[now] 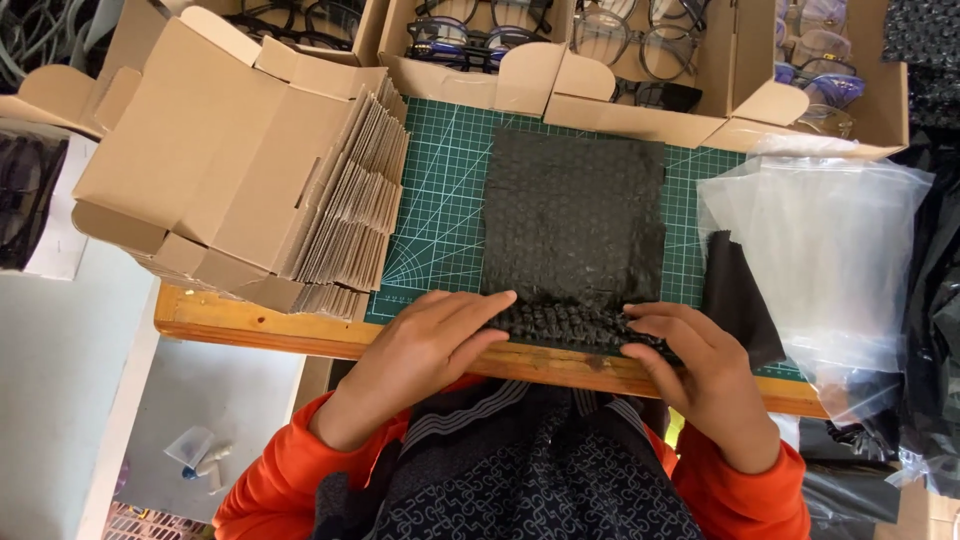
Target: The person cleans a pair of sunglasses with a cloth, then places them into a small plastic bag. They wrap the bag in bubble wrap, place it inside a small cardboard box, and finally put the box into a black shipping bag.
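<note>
Green cutting mat (pixel 440 190) covers the bench; both hands lie palm-down, left hand (pixel 425 350) and right hand (pixel 700 365) each clamped on the black bubble wrap's (pixel 575 220) rolled near edge. Flat cardboard boxes (pixel 250 160) stacked left.

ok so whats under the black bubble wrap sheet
The bubble wrap lies on the green cutting mat, which shows around three of its edges. Both hands, left and right, roll its near edge; whatever is inside the roll is covered.
</note>
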